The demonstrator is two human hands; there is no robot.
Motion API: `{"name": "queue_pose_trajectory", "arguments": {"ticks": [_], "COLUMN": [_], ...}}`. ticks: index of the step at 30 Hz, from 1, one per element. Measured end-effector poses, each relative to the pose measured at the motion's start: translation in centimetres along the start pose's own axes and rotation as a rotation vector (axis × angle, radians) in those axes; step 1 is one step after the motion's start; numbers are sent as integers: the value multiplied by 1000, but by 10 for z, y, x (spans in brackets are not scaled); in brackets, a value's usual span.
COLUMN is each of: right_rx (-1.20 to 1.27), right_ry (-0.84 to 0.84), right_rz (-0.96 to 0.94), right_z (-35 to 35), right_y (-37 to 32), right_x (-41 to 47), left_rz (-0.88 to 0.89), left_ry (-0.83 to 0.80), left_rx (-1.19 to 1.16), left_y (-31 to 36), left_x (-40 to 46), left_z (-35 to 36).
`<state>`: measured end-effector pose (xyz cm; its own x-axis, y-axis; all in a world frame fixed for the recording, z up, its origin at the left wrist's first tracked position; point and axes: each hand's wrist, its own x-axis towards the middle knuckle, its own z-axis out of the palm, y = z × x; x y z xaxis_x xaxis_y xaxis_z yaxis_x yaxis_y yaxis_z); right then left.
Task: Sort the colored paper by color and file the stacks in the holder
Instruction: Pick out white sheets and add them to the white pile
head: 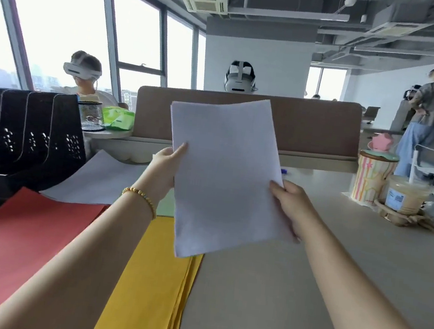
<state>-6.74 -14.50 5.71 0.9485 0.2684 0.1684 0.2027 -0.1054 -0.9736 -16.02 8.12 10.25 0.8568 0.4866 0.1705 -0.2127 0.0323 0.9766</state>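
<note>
Open-plan office, big windows on the left, people in headsets behind the brown partition; the pale desk is carrying everything. I'm holding a white stack up off the desk with both hands. My left hand is pinching its left edge, thumb on the front face and fingers behind. My right hand is clamping the lower right edge the same way. So both hands are closed on the paper and neither is free.

Sorting is looking mostly done, I'd say. A red stack is lying at the near left, a yellow stack beside it under my left forearm, and another white sheet is resting farther back, its corner over the red. A strip of pale green is peeking out between them; I can't tell how much.

The black file holder is standing at the far left, its slots looking empty from here. I'm judging this as the squaring-up step before filing. Next I'd be swinging the white stack left, turning it edge-down, and lining it up with one slot. The sheets are limp, so the grip needs to stay even.
</note>
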Motion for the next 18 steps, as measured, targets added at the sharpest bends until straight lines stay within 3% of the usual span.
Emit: {"name": "queue_pose_trajectory", "arguments": {"ticks": [3, 7, 10, 13, 18], "right_rx": [80, 69, 33, 22, 41], "right_ry": [-4, -41, -108, -189, -364], "right_rz": [107, 184, 192, 182, 238], "right_z": [41, 114, 178, 241, 320], "right_y": [2, 9, 9, 0, 2], "right_x": [20, 46, 54, 56, 63], "left_rz": [-127, -297, -354, -231, -201], "left_ry": [-194, -205, -38, 209, 407], "left_rx": [195, 272, 393, 664, 744], "left_y": [-8, -13, -17, -25, -40], "left_x": [-12, -27, -20, 2, 40], "left_z": [-51, -114, -155, -199, -256]}}
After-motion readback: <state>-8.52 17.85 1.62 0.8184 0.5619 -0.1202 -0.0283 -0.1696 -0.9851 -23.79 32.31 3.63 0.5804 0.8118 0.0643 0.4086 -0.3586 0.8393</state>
